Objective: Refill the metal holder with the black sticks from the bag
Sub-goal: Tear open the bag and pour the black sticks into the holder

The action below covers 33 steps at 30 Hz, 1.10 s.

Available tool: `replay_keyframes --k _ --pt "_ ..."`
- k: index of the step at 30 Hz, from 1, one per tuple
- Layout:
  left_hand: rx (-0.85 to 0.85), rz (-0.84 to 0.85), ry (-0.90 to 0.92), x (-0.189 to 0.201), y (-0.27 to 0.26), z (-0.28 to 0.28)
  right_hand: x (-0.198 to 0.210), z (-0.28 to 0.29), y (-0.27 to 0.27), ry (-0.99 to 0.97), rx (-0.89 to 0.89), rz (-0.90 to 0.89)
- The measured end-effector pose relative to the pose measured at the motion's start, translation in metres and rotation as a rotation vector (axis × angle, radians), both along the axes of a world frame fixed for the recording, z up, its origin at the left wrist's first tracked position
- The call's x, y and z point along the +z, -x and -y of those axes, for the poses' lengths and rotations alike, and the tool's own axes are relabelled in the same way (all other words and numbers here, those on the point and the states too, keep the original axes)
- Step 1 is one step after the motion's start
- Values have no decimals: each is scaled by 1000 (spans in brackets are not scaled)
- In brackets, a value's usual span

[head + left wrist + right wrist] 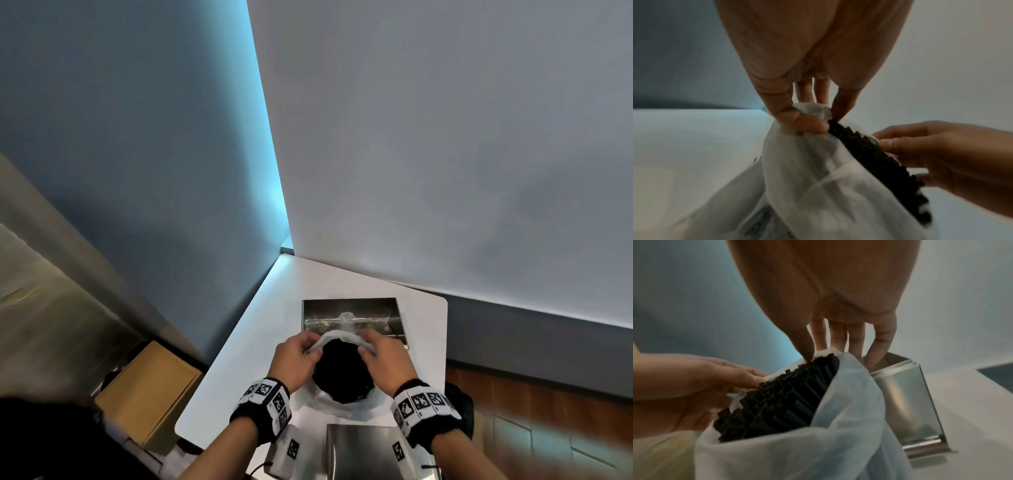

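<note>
Both hands, the left hand (297, 359) and right hand (383, 358), are pinching the bag (818, 186) rim open around the black sticks (343, 371); peeling it evenly downward, toward the wrists, should be freeing them for the metal holder (352, 317) just beyond the fingertips.

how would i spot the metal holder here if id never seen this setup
Start at the white table in the wall corner. Just past the white bag of black sticks that both hands pull open stands the metal holder: a shiny, open-topped steel box, the table's only reflective thing beyond the bag.
</note>
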<state>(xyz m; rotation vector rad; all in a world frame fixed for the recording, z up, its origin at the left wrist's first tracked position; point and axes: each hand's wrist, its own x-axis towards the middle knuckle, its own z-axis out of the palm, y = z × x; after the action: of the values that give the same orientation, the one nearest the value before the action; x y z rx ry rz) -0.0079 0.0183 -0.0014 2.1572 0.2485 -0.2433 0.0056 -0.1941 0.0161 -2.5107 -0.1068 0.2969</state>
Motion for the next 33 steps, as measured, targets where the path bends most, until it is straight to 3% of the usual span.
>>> replay_keyframes --k 3,6,11,16,21,25,30,33 --pt "45 -63 27 -7 -3 1 -2 -2 -1 -102 -38 -5" --pt "127 -176 258 -9 -6 0 0 1 -4 -230 -92 -6" --pt "282 -251 331 -18 -7 -5 -9 6 1 -26 -86 3" --pt "319 -224 501 -15 -5 -4 -6 11 3 13 -82 -19" --pt "228 -282 535 -11 3 -4 -11 17 0 -201 -89 -233" --pt "336 -319 731 -8 -4 -10 -4 19 -7 -404 -177 -204" --pt "474 -374 630 -22 -6 -11 -12 21 -2 -103 -220 -111" --pt "534 -401 623 -32 -5 -18 -11 21 4 -159 -181 -162"
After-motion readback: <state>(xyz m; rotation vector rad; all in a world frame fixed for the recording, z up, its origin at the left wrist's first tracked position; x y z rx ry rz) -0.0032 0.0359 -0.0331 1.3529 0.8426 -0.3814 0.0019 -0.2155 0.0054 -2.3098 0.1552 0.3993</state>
